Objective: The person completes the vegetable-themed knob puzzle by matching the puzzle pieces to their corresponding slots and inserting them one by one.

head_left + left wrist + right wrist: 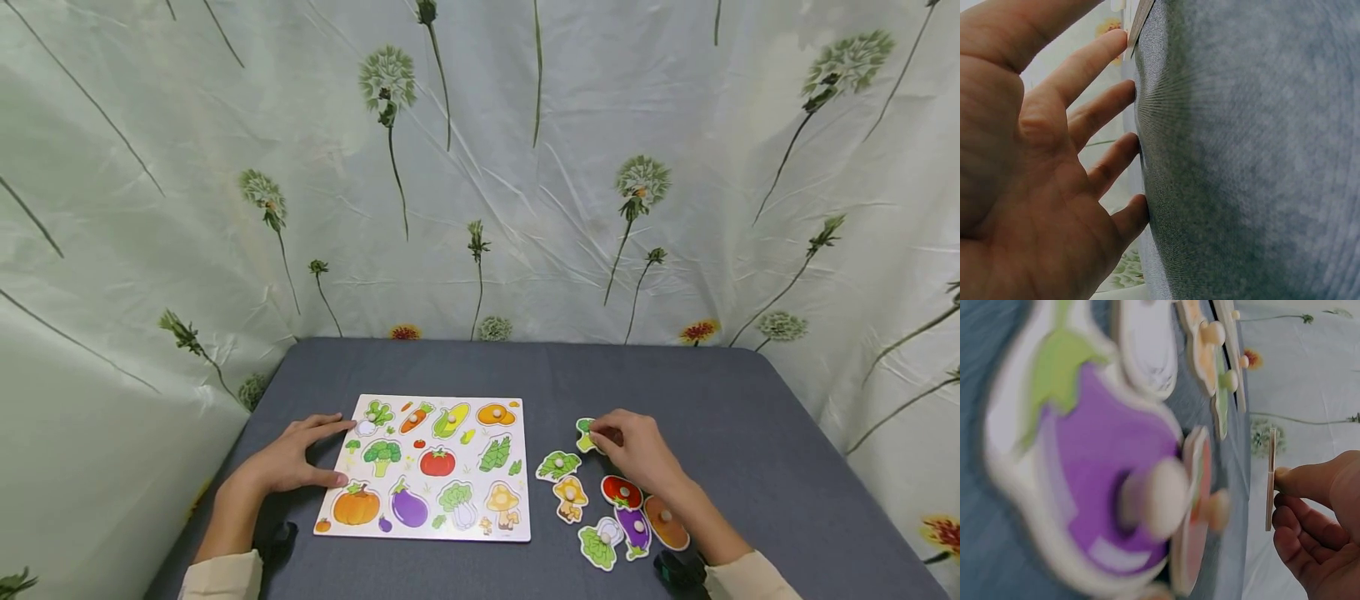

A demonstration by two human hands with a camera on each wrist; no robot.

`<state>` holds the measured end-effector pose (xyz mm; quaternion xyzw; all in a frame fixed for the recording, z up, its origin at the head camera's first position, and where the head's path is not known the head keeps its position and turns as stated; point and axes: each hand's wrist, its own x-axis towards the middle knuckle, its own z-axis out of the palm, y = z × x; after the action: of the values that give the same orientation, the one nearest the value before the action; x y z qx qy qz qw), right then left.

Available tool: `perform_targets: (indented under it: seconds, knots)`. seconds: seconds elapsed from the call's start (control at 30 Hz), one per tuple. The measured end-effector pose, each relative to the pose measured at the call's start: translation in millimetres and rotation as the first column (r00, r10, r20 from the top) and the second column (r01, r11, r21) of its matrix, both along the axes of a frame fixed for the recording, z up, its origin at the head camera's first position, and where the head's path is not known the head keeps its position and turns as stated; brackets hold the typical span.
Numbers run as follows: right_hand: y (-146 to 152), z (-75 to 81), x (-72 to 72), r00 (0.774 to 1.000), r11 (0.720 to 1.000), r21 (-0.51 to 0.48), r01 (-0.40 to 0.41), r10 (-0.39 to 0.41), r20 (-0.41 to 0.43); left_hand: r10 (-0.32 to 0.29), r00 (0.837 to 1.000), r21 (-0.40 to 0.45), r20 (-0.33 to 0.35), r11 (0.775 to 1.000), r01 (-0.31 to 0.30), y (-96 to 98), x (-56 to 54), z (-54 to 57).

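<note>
Broccoli piece [584, 433]: right of the puzzle board [468, 471], at the far end of the loose pieces [570, 493], apparently lifted off the surface [675, 383].
Right hand [637, 450]: thumb and fingers pinch the broccoli piece.
Left hand [296, 454]: fingers spread, beside the board's left edge; the hands are well apart.
Handling: probably light and stiff, perhaps slick on its painted face; a central knob, if it matches its neighbours, is the best hold.
Surface: dark grey, cloth-like.
Room: pale curtain [525, 208] with dandelion print, beyond the far edge.
</note>
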<state>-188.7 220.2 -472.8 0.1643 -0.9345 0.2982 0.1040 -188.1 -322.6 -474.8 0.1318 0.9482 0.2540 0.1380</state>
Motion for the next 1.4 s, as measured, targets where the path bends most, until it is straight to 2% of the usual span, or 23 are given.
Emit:
perform_targets:
  seconds: [0.57,1.0,1.4]
  knots:
    - [-62,2.4,-20.3,0.991,0.989,-0.076,-0.128,0.130,0.014,-0.005,1.000,0.001,-0.004,1.000,0.005,-0.4,0.7,0.2]
    - [-109,-0.4,-26.1,0.980,0.968,-0.163,-0.193,0.197,0.009,0.009,1.000,-0.005,0.002,1.000,-0.009,0.5,0.4,-0.8]
    - [-143,-3.2,-28.2,0.963,0.948,-0.198,-0.249,0.264,0.052,0.018,1.000,-0.011,0.007,1.000,-0.018,0.6,-0.1,-1.3]
